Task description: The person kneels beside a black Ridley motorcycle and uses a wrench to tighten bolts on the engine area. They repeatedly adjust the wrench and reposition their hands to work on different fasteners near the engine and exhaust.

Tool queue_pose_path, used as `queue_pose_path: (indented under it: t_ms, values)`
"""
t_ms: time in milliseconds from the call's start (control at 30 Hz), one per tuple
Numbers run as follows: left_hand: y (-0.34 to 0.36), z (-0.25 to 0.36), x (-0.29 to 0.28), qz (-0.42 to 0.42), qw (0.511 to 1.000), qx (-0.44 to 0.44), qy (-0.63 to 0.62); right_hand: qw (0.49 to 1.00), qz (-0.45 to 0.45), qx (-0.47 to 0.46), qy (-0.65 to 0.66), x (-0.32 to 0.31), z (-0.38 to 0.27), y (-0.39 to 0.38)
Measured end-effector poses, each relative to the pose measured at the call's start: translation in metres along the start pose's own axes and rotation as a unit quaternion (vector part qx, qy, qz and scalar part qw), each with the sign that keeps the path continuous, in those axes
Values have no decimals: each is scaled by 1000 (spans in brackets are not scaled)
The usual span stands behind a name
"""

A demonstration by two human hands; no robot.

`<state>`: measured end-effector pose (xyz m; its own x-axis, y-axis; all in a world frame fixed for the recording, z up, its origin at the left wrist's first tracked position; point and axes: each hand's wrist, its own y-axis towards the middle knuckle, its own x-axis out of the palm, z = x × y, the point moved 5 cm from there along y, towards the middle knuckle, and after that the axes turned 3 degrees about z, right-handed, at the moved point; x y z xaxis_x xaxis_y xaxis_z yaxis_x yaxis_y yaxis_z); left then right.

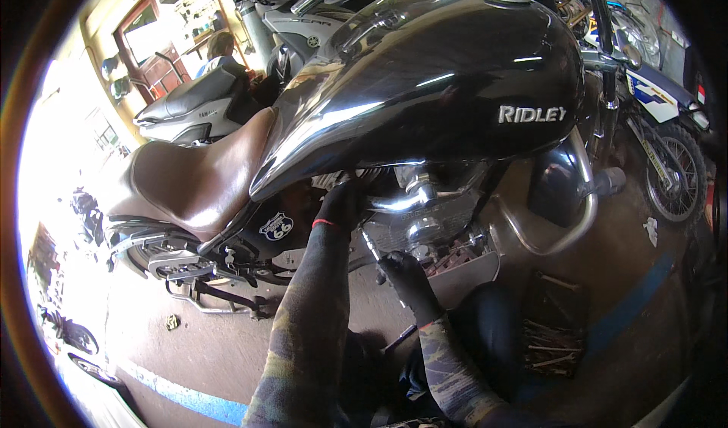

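Observation:
A black motorcycle with a large glossy tank (425,87) and a brown seat (201,170) stands across the view. My left hand (341,200), in a black glove, reaches in under the tank's lower edge beside the engine (425,227); its fingers are hidden there. Below and to the right, my gloved right hand (409,280) is closed around a slim chrome tool (371,246), which looks like a socket extension bar. The tool's upper end points up and left toward the engine, close to my left wrist.
Right of my knee (489,326) lies a dark tray (584,318) of wrenches. A dark-handled tool (400,338) is near my right forearm. The chrome crash bar (588,216) juts out at right. Other motorcycles (193,98) and a person (220,53) are behind.

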<state>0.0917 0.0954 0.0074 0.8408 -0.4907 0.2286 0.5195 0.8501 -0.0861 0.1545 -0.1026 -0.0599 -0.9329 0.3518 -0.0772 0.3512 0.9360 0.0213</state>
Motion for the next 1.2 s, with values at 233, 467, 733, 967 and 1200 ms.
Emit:
queue_pose_path:
  t_ms: [233,467,733,967,1200]
  values:
    - [26,-17,-18,-39,998,34,-27,995,-53,46,78,11,16,4]
    - [3,-2,-14,-51,790,353,499,988,-49,70,125,9,27,-10]
    - [14,-7,-12,-126,798,334,486,880,-232,-29,-414,32,183,-64]
    - [26,-13,-14,-132,949,252,136,834,-256,-125,-473,49,155,-79]
    - [-9,0,-13,-111,815,420,384,820,77,-365,-434,-8,-174,32]
